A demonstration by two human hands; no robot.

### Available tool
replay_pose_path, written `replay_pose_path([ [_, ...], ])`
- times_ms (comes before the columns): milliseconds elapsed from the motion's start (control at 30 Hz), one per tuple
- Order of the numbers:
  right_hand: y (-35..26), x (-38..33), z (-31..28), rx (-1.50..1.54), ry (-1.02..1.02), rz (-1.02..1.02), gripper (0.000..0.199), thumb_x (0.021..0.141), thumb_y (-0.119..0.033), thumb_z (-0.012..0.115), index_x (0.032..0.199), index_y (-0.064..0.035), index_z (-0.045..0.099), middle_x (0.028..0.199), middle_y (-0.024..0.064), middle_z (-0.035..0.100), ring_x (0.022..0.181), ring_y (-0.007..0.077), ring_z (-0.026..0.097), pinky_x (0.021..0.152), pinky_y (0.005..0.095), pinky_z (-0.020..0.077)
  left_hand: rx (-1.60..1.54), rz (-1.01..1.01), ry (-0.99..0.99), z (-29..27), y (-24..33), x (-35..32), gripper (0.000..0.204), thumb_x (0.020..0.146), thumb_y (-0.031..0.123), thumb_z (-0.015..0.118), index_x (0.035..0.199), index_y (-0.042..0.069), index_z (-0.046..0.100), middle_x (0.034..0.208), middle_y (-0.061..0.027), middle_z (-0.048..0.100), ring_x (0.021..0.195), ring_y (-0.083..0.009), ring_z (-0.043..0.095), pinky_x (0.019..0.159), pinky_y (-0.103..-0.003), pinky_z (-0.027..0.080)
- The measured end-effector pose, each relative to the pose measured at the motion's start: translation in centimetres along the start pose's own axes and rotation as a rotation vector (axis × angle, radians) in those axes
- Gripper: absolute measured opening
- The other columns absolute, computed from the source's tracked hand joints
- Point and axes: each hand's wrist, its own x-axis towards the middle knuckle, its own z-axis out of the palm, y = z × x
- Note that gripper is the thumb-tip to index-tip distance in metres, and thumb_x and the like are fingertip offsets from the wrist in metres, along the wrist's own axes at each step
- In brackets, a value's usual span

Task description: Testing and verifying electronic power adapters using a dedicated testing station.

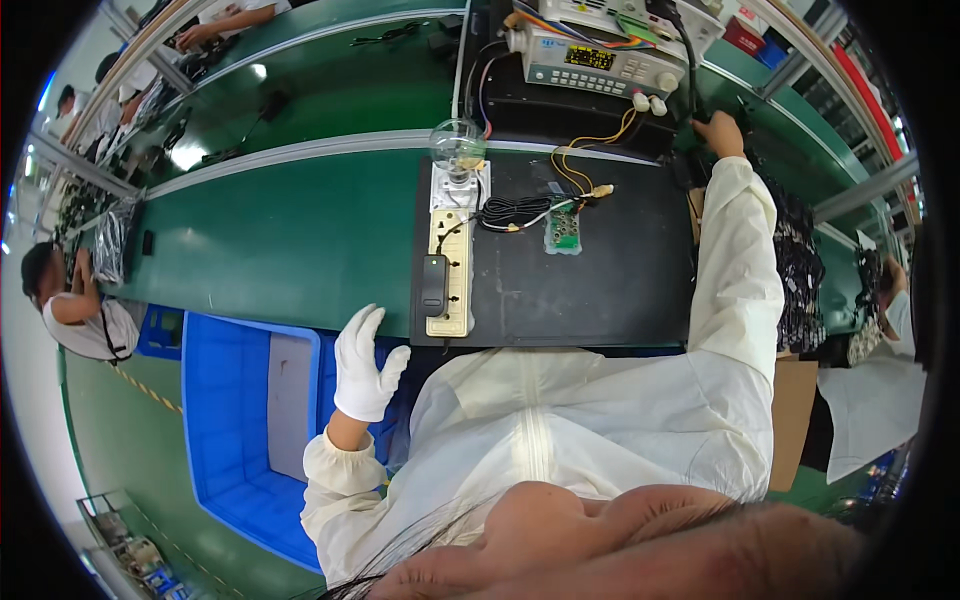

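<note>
My left hand (368, 365), in a white glove, hovers over the table's front edge beside the blue bin, fingers apart and holding nothing. My bare right hand (722, 135) reaches to the far right, beside the instruments. Its fingers are curled at a dark item that I cannot make out. Between the hands, a black power adapter (434, 285) is plugged into a cream power strip (455, 312). Its coiled black cable (515, 212) runs toward a small green circuit board (566, 232) on the black mat (610, 290).
A clear glass bulb (458, 150) stands behind the strip. Bench instruments (600, 68) with yellow wires rise at the back. Bundled black cables (795, 265) lie right of my right arm. A large blue bin (235, 420) is at the left front. Other people work at both sides.
</note>
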Motion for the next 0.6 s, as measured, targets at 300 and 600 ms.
replay_pose_path([
  [300, 0.2, -0.3, 1.3, 0.425, -0.023, -0.008, 0.047, 0.087, -0.033, 0.070, 0.118, 0.0027, 0.065, 0.101, 0.0229, 0.070, 0.099, 0.0365, 0.068, 0.086, 0.0381, 0.0526, 0.077, 0.029, -0.061, -2.9, -6.9, 6.2, 0.054, 0.087, 0.031, 0.073, 0.131, 0.005, 0.055, 0.134, -0.0224, 0.054, 0.122, -0.0411, 0.052, 0.104, -0.046, 0.041],
  [600, -7.1, -14.7, -8.0, 1.230, 0.138, -0.078, 0.021, 0.100, -0.016, 0.058, 0.113, -0.0038, 0.068, 0.100, 0.0010, 0.066, 0.089, 0.0099, 0.062, 0.082, 0.0248, 0.0488, 0.584, -0.302, 0.176, 2.1, -28.3, 21.1, 0.063, 0.092, 0.052, 0.059, 0.133, 0.005, 0.057, 0.141, -0.0224, 0.052, 0.130, -0.0366, 0.050, 0.108, -0.046, 0.040],
])
